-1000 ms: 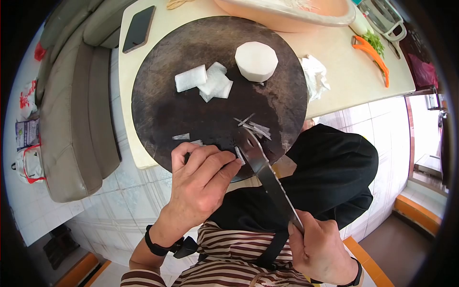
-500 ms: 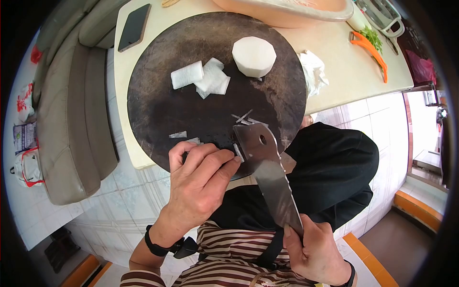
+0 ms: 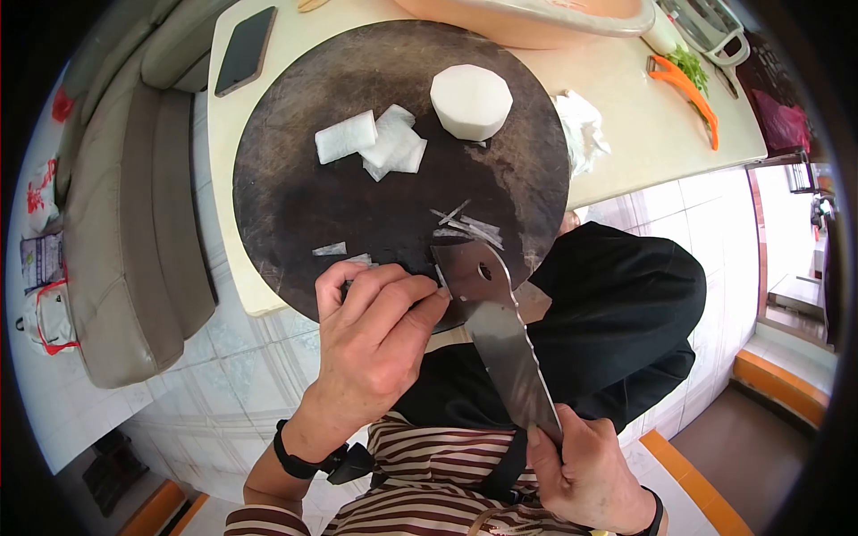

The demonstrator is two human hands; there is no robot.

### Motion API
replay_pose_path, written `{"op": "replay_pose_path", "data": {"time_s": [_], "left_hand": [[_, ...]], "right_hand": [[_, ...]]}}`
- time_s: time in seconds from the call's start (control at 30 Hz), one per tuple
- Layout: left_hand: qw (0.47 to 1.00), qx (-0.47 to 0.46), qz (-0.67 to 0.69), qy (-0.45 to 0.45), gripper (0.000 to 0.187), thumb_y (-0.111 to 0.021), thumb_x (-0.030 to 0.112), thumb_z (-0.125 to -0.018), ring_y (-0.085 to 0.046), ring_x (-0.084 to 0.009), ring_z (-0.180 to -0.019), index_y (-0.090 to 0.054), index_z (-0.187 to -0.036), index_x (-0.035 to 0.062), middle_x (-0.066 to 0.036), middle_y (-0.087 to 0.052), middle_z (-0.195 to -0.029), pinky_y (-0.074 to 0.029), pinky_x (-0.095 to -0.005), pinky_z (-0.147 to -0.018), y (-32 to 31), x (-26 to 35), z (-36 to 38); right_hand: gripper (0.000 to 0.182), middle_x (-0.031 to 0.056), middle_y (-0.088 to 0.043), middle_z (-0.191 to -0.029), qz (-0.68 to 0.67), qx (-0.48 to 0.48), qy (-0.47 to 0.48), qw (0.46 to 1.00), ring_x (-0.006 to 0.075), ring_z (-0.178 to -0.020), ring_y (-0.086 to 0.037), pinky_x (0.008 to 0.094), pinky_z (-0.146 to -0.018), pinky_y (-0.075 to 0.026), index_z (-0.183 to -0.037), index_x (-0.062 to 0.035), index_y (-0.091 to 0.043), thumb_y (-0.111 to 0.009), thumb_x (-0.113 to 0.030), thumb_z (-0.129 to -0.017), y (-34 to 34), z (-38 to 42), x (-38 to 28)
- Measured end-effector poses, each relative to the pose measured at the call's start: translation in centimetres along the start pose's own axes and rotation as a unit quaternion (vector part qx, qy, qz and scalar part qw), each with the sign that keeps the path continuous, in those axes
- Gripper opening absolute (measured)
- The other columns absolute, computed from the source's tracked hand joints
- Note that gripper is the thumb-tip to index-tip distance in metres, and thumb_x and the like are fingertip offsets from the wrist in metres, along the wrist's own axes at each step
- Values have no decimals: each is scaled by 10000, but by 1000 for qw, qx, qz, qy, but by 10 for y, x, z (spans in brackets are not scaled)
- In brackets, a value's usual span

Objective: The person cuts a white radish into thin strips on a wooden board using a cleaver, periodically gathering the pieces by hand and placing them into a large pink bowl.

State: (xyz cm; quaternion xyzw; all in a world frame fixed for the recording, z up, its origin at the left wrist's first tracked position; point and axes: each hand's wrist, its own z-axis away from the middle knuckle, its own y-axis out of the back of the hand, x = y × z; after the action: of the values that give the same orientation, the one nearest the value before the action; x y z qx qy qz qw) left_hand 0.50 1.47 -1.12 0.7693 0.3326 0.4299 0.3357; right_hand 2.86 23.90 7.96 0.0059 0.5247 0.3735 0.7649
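Observation:
My right hand point(image 3: 585, 469) grips a cleaver point(image 3: 508, 357) at its handle end, the broad blade reaching up onto the near edge of a round dark chopping board point(image 3: 286, 201). Beside the blade, the curled fingers of my left hand point(image 3: 375, 344) press down on a thin white radish slice, mostly hidden under them. Cut radish strips point(image 3: 478, 230) lie just beyond the blade tip. A small radish piece point(image 3: 331, 249) rests left of my fingers. Farther up the board are overlapping radish slices point(image 3: 393, 147) and a thick peeled radish chunk point(image 3: 472, 103).
A phone point(image 3: 245, 51) lies at the table's upper left. Behind the board stands a large basin point(image 3: 572, 29). To the right are crumpled white tissue point(image 3: 581, 134), an orange peeler point(image 3: 690, 96) and green leaves point(image 3: 693, 64). A sofa point(image 3: 134, 241) stands left of the table.
More strips lie together beyond the blade tip. The cleaver still stands by my left fingertips, with less of the held slice showing. The whole view has shifted slightly.

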Motion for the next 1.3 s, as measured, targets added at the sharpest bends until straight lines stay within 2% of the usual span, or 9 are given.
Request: {"op": "replay_pose_path", "data": {"time_s": [0.07,0.13,0.37,0.67,0.73,0.83,1.13,1.2,1.3], "left_hand": [[1000,4,2,1,265,-769,-9,-677,-604,-243,-895,-704,-929,40,-46,-656,-956,-401,-421,-866,-2,-1,1],[999,17,27,5,257,-762,-17,-681,-605,-245,-897,-698,-924,38,-51,-654,-957,-402,-419,-870,-4,-2,2],[999,19,35,10,253,-757,-26,-682,-606,-250,-899,-686,-918,33,-53,-653,-951,-406,-416,-866,-4,-1,2],[999,31,25,0,259,-747,2,-641,-597,-216,-901,-701,-894,25,-34,-640,-930,-389,-404,-871,-6,-1,2],[1000,26,12,7,252,-751,3,-650,-597,-218,-895,-702,-896,23,-33,-639,-929,-387,-399,-866,-4,2,1],[999,34,7,7,242,-755,4,-659,-597,-218,-887,-701,-894,21,-33,-639,-929,-385,-395,-860,-6,3,1],[995,90,-8,37,231,-771,-3,-710,-603,-232,-895,-709,-930,27,-57,-649,-955,-401,-391,-858,-6,10,2],[992,115,-22,50,233,-771,-6,-720,-606,-238,-896,-711,-943,26,-65,-652,-965,-408,-387,-855,1,3,4],[983,146,-61,93,233,-767,-12,-742,-611,-246,-894,-714,-966,24,-74,-657,-979,-419,-377,-847,20,-7,7]], "right_hand": [[39,240,-556,-689,6,-3,2,1000,427,-610,-604,408,-514,-446,-940,27,-540,-561,2,-919,0,1,0],[39,112,-602,-620,-17,-37,-44,998,206,-460,-585,304,-451,-410,-883,61,-563,-569,37,-913,1,1,-2],[95,73,-595,-620,-29,-61,-78,995,149,-480,-564,278,-465,-411,-843,37,-544,-551,21,-937,-1,0,-5],[70,127,-562,-559,26,-73,-89,993,266,-435,-570,338,-427,-381,-877,59,-535,-564,15,-922,-4,-17,-12],[85,187,-516,-547,54,-12,69,996,367,-455,-535,391,-443,-372,-867,67,-516,-579,21,-900,-9,-28,-5],[112,218,-562,-600,119,-24,115,986,426,-596,-598,490,-562,-483,-851,71,-507,-594,15,-807,3,-53,-10],[162,238,-489,-578,62,3,98,993,456,-544,-491,471,-513,-364,-772,46,-478,-591,-2,-878,27,-69,3],[148,87,-555,-567,67,0,100,993,146,-473,-483,313,-471,-374,-784,48,-524,-547,1,-922,30,-63,5],[137,87,-562,-568,51,-50,66,995,146,-452,-495,306,-451,-367,-789,53,-529,-549,9,-916,31,-52,2]]}}
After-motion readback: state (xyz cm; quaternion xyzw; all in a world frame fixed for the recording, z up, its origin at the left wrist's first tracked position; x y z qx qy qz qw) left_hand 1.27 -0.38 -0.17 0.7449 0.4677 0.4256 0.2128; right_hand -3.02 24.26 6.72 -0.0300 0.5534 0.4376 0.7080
